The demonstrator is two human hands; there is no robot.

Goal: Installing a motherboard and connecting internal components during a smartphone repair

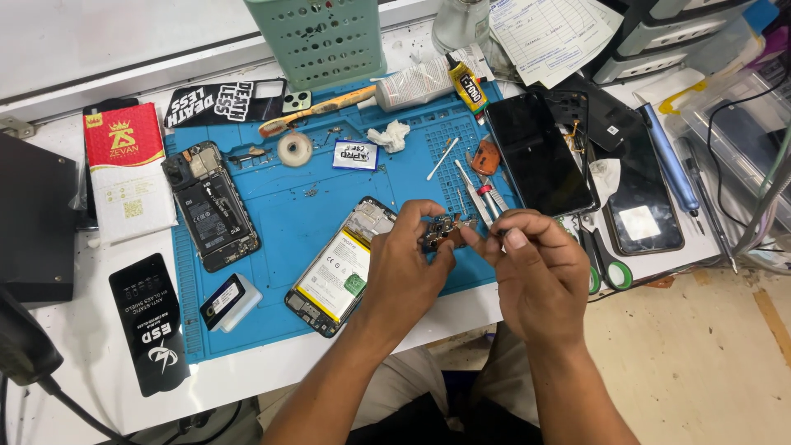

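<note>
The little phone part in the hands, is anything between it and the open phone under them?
Nothing visible. Both hands, left and right, pinch the small part just above the open phone. Only bare blue mat shows between them.

A small metallic circuit part point(443, 231) is pinched at the centre between the left hand point(404, 268) and the right hand point(535, 272). A matt blue rubbery mat point(280, 206) is seen beneath. At two o'clock, a glossy black glass panel point(537, 152) is laid; at twelve, a perforated green plastic basket point(317, 37); at one, printed paper sheets point(548, 33).
</note>
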